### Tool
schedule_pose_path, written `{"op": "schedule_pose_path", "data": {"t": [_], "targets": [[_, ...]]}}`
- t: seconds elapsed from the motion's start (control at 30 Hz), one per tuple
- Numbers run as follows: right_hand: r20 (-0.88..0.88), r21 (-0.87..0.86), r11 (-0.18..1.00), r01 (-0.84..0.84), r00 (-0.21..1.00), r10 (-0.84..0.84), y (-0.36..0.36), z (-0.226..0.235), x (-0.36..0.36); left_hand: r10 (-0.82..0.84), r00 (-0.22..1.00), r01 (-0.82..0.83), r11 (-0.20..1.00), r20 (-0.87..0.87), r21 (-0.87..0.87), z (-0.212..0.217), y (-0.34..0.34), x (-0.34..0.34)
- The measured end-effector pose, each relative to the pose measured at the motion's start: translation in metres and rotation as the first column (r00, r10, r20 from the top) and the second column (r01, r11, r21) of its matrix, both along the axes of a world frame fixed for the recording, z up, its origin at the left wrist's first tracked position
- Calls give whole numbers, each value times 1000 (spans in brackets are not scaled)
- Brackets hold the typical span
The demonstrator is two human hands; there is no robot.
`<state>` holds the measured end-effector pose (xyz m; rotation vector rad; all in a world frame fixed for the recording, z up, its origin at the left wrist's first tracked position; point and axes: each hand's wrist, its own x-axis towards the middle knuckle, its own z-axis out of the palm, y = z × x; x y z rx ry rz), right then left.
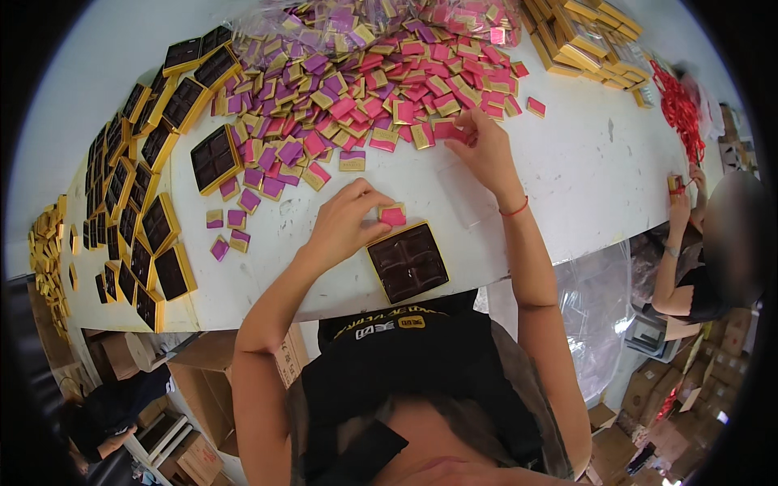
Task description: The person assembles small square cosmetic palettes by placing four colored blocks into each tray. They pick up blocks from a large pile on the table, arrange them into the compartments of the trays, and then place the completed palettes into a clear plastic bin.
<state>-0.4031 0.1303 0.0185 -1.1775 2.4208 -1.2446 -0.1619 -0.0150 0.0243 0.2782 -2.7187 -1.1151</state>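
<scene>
Between the fingertips of my left hand (344,223) is a small pink-and-gold wrapped chocolate (392,215), just beyond the far edge of a gold-edged box (408,263). The box has a dark brown tray with four compartments, in which no chocolates show. My right hand (489,155) reaches to the near edge of the heap of wrapped chocolates (348,97), thumb and forefinger closing round a pink one (445,130). Purple-and-gold pieces lie mixed into the heap, mostly on its left. Under my right wrist lies a clear, flat plastic piece (470,196).
Many gold-edged boxes with dark trays (146,194) crowd the table's left. Stacked gold boxes (579,40) stand at the far right, beside red ribbons (679,109). A clear plastic bag (348,20) covers the heap's back. At right, a co-worker's hands (685,194) hold a small item with red ribbon.
</scene>
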Motion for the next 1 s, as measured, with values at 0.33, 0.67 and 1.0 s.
{"op": "schedule_pose_path", "data": {"t": [0.33, 0.67, 1.0], "targets": [[634, -240, 946, -217, 703, 322, 54, 15, 94, 254, 957, -191, 915, -141, 354, 11, 25, 56], [202, -77, 945, -317, 923, 326, 62, -4, 123, 271, 915, -275, 961, -300, 28, -12, 69, 77], [-68, -36, 903, -428, 903, 425, 79, 8, 117, 268, 920, -245, 963, -286, 115, -12, 70, 77]]}}
